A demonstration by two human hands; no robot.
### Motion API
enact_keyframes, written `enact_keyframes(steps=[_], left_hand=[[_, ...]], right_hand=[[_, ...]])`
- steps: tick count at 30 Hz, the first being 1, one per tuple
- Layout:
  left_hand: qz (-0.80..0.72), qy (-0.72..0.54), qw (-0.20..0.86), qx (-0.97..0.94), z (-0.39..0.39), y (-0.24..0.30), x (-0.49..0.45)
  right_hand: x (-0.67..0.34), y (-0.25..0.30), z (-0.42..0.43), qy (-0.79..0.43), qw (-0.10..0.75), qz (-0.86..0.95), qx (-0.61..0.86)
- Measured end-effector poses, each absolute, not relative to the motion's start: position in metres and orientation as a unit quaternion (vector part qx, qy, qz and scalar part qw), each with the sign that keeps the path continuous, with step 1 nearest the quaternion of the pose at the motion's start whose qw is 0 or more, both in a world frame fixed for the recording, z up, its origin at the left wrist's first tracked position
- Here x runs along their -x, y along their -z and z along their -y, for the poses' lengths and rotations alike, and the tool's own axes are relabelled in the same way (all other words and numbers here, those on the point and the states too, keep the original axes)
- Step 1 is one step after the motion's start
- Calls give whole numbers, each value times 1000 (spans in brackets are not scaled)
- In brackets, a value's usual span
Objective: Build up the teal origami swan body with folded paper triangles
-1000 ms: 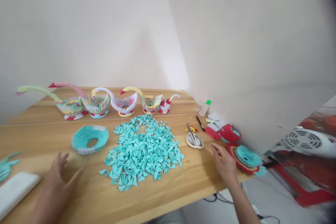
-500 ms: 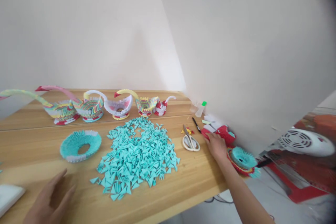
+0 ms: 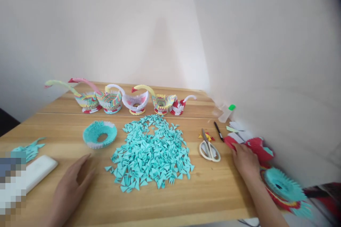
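Observation:
My left hand point(image 3: 73, 186) rests on the table with nothing in it, thumb and fingers apart. Just beyond it sits a turquoise bowl-shaped ring point(image 3: 99, 134) of folded paper with a white patch. To its right spreads a heap of small turquoise folded-paper triangles point(image 3: 151, 152). At the right edge of the table, my right hand point(image 3: 245, 159) has its fingers closed at a red folded-paper piece point(image 3: 231, 139); the fingertips are partly hidden. A larger red paper piece point(image 3: 258, 149) lies beside that hand. Scissors point(image 3: 209, 149) with white handles lie to its left.
Several paper swans point(image 3: 135, 101) stand along the back. A black pen point(image 3: 218, 131), a green-capped bottle point(image 3: 226, 113) and paper slips point(image 3: 237, 129) lie at right. A turquoise-and-red paper ring point(image 3: 283, 186) sits at the right edge. A white slab point(image 3: 39, 172) is at left.
The view has turned left, so everything sits farther right and more of the table's left side shows. My right hand stays at the red paper; my left hand remains open beside the bowl-shaped ring.

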State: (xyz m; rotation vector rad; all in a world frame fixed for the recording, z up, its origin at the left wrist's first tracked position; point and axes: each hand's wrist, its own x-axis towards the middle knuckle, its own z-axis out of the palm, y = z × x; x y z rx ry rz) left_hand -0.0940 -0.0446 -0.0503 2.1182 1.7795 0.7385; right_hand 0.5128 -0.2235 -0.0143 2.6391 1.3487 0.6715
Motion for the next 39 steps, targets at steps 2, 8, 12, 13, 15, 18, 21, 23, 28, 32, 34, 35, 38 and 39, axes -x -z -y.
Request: enact_keyframes(steps=[2, 8, 12, 13, 15, 18, 21, 23, 28, 32, 34, 35, 38, 39], left_hand=[[-615, -246, 130, -738, 45, 50, 94], [-613, -210, 107, -754, 44, 47, 90], [-601, -201, 106, -766, 45, 41, 86], [-606, -205, 114, -760, 46, 38, 84], [-633, -236, 132, -726, 49, 31, 75], [-648, -331, 155, -668, 59, 17, 52], [-561, -417, 148, -700, 73, -1, 18], [-472, -427, 177, -751, 85, -14, -8], [-225, -333, 322, -857, 104, -40, -70], [-181, -312, 322, -876, 97, -36, -101], [-180, -323, 299, -879, 91, -26, -108], [-170, -325, 288, -885, 88, -22, -110], [-134, -322, 253, -902, 82, -10, -109], [-129, -320, 246, -906, 81, -8, -107]], right_hand=[[-502, 8, 221, -232, 23, -452, -861], [-424, -10, 187, -39, -161, -668, -725], [-386, -15, 164, 72, -182, -732, -653], [-383, -16, 160, 80, -172, -733, -654], [-381, -14, 154, 80, -143, -733, -660], [-381, -5, 149, 55, -112, -734, -668], [-381, 6, 147, 32, -113, -725, -679], [-382, 9, 148, 27, -122, -715, -687], [-376, -7, 164, 25, -271, -650, -709], [-333, -25, 174, 269, -417, -541, -679], [-306, -28, 171, 392, -457, -489, -631], [-294, -28, 168, 420, -472, -475, -612], [-271, -25, 159, 468, -488, -456, -579], [-268, -24, 157, 479, -488, -451, -574]])
